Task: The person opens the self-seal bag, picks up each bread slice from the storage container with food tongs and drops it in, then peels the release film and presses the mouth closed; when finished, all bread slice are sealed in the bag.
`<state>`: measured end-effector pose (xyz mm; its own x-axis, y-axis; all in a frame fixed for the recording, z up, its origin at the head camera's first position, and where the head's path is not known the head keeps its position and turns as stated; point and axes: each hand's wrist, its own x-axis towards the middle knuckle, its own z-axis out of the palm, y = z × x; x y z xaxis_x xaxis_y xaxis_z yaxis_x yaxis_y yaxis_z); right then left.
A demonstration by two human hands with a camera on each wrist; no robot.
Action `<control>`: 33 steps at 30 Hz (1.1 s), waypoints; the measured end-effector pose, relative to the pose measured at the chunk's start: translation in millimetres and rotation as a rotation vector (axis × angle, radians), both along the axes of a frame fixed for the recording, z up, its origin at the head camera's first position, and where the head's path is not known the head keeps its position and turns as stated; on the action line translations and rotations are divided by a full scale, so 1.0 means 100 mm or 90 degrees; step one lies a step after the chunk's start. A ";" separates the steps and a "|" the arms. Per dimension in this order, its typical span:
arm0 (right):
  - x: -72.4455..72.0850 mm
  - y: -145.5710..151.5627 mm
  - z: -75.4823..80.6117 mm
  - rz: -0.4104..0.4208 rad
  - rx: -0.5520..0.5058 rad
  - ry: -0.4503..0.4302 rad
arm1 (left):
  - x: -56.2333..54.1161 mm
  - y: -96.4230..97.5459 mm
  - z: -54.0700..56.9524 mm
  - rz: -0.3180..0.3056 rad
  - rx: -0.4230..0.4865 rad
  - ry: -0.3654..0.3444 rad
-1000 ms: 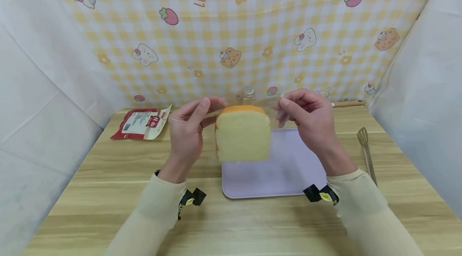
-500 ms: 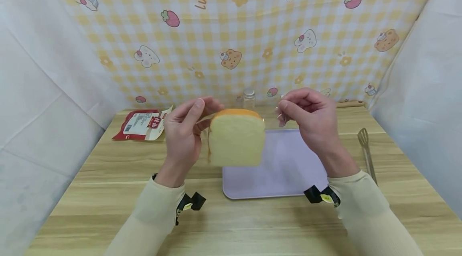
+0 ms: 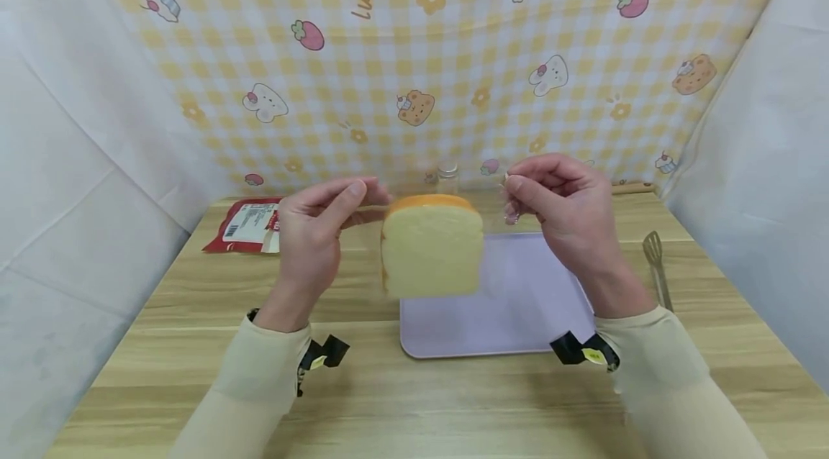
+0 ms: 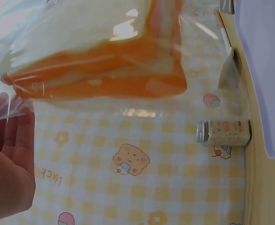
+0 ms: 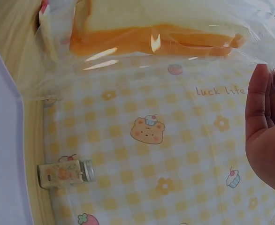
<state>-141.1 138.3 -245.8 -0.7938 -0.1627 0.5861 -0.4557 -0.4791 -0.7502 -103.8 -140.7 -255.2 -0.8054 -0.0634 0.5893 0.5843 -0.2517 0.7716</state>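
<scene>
Between my two hands hangs a clear plastic bag (image 5: 100,65) with bread slices (image 3: 432,250) inside, pale with an orange-brown crust. The bread is upright over the lavender tray (image 3: 512,322). My left hand (image 3: 312,236) pinches one upper side of the bag between thumb and fingers, left of the bread. On the other side, my right hand (image 3: 573,218) pinches a gathered bit of the film. Both wrist views show the film stretched from the bread to the fingers, with the thumbs partly hidden.
A red and white packet (image 3: 242,225) lies at the back left, partly behind my left hand. Near the patterned cloth stands a small seasoning jar (image 4: 229,132) with a metal lid. A slotted turner (image 3: 655,257) lies right of the tray, and a wooden handle (image 3: 631,188) shows behind.
My left hand has moved to the left, widening the gap between the hands. The bread swung left, then back right. My right hand shifted slightly right, keeping its pinch.
</scene>
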 end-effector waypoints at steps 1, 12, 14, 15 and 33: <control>0.00 0.01 0.01 0.003 0.001 0.000 | 0.00 -0.01 0.01 0.001 -0.007 0.000; 0.00 0.10 0.06 0.025 0.017 -0.034 | 0.03 -0.12 0.09 0.006 -0.081 -0.012; 0.01 0.11 0.07 0.030 0.022 -0.044 | 0.04 -0.12 0.09 0.006 -0.081 -0.015; 0.01 0.12 0.08 0.032 0.025 -0.049 | 0.04 -0.12 0.10 0.008 -0.080 -0.016; -0.01 0.19 0.07 0.105 0.025 0.017 | 0.06 -0.20 0.10 0.025 -0.106 0.051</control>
<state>-142.3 157.4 -238.4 -0.7388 -0.3118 0.5974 -0.3937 -0.5197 -0.7582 -98.2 -160.3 -245.1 -0.7542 0.0109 0.6565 0.6525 -0.1001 0.7512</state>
